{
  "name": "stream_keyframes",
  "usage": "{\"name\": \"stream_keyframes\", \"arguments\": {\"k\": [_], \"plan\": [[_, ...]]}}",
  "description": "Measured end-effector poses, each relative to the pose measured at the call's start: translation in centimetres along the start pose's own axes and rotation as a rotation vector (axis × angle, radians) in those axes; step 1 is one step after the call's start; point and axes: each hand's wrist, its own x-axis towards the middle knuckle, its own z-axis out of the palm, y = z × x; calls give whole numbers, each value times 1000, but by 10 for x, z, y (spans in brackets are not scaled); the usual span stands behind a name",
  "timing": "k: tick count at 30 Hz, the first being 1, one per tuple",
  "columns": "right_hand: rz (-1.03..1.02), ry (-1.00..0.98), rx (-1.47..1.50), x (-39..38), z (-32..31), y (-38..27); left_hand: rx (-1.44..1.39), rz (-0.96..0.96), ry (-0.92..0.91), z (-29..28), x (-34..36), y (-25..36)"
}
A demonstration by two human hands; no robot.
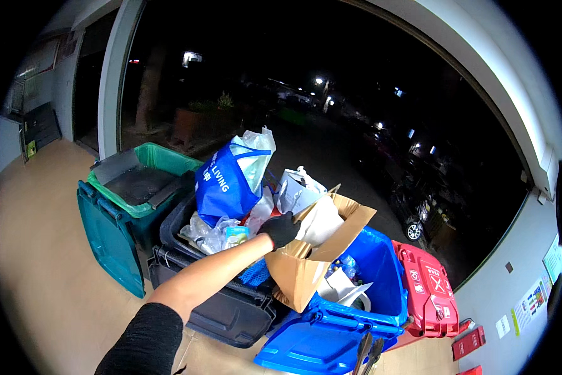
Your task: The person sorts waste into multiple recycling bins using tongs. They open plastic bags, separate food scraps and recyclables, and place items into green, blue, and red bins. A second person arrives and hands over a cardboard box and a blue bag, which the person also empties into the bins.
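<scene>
My left hand [282, 230], in a black glove, reaches in from the lower left and grips the upper left edge of an open cardboard box [300, 275]. Tilted, the box straddles the black bin and the blue bin, with a white sheet or bag [321, 222] inside it. Beside the hand, a blue shopping bag [221, 187] stuffed with clear plastic sits on the full black bin [225, 312]. Behind the box stands a pale paper bag [298, 192]. My right hand is out of view; metal tongs [367, 353] poke in at the lower edge.
The blue bin [378, 256] holds white paper and bottles, its lid hanging forward. A green bin [146, 206] with a green liner stands open at left. A closed red bin [426, 290] is at right, near the wall with posters [534, 306]. Beyond the wide opening it is dark.
</scene>
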Motion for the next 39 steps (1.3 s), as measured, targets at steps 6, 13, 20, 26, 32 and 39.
{"name": "stream_keyframes", "arguments": {"k": [6, 13, 20, 26, 32, 39], "plan": [[156, -61, 402, 49, -6, -8, -383, 119, 291, -2, -26, -14], [-191, -52, 96, 111, 17, -72, -307, 291, 408, -70, -23, 10], [-286, -202, 155, 161, 24, -82, 31, 212, 496, -265, -58, 45], [-208, -441, 255, 188, 78, -90, 188, -8, 630, -388, -126, 43], [-304, -533, 65, 164, 179, -107, 913, 119, 943, -437, -117, -59], [-518, -731, 22, 127, 325, -110, 1012, 113, 883, -419, -82, -201]]}}
